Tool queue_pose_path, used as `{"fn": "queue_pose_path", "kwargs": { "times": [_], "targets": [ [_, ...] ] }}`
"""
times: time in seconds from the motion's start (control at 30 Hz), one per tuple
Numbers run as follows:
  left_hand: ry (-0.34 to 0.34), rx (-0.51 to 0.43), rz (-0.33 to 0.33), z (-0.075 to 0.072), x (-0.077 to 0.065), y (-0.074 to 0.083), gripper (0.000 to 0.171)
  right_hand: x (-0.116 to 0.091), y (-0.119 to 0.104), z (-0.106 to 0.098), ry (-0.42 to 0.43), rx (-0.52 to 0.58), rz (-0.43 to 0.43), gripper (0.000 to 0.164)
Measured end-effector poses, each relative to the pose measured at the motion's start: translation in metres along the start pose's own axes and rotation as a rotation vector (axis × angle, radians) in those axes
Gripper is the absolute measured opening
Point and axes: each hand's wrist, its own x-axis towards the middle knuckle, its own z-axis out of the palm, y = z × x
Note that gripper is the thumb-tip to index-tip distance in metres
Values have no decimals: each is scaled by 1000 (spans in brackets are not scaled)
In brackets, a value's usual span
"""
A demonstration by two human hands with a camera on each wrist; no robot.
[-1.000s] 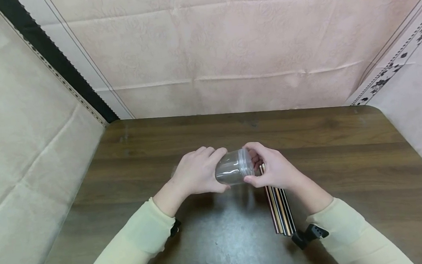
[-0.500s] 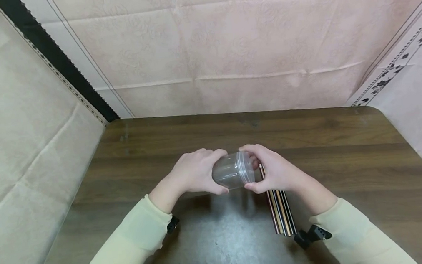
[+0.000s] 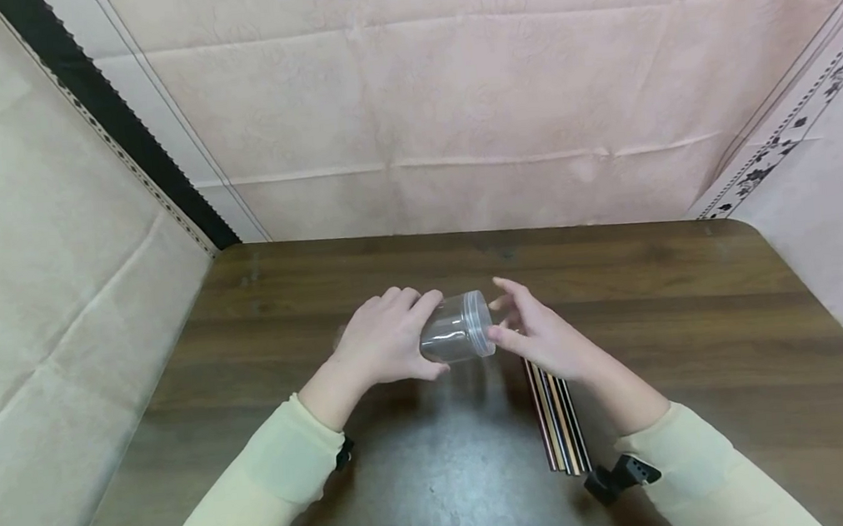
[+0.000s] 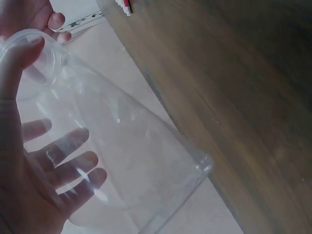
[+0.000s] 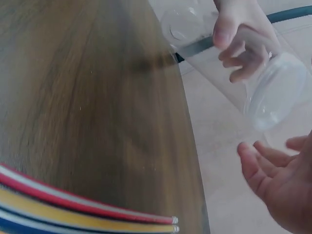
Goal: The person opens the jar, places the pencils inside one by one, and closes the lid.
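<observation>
A clear plastic jar (image 3: 446, 333) lies on its side in the air over the table, its ridged translucent lid (image 3: 478, 323) facing right. My left hand (image 3: 390, 337) grips the jar's body; the left wrist view shows its fingers (image 4: 80, 170) through the clear wall. My right hand (image 3: 540, 332) is beside the lid with its fingers spread and loosely bent, the thumb right at the lid's edge in the head view. In the right wrist view the fingers (image 5: 265, 168) hold nothing. Below that hand lies a row of thin striped rods (image 3: 558, 422), red, yellow and blue, like pencils.
The brown wooden table (image 3: 300, 507) runs back to a pale cloth wall (image 3: 455, 126). More cloth hangs at the left and right sides. Black wrist camera mounts (image 3: 621, 478) sit at both sleeves.
The right hand has let go of the lid and its fingers have spread away from it. The left hand still holds the jar, now slightly higher and to the left.
</observation>
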Motion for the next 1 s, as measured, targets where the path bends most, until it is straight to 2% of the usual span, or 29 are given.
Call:
{"fn": "queue_pose_path", "kwargs": {
  "times": [0.13, 0.27, 0.47, 0.6, 0.73, 0.9, 1.0],
  "targets": [
    [74, 49, 25, 3, -1, -1, 79, 4, -3, 5, -28, -14, 45, 67],
    [101, 60, 38, 5, -1, -1, 78, 7, -5, 6, -34, -19, 59, 60],
    [39, 1, 12, 5, -1, 0, 81, 7, -7, 5, -13, -54, 33, 59],
    [-16, -63, -32, 4, -1, 2, 84, 5, -6, 3, -8, -51, -39, 65],
    [-43, -100, -55, 6, -2, 2, 84, 4, -4, 1, -12, -50, -97, 74],
    [-39, -108, -54, 9, -2, 1, 83, 3, -2, 0, 6, -4, -35, 91],
    [-25, -96, -42, 10, -2, 1, 83, 4, -3, 0, 10, 28, 23, 92]
  ]
}}
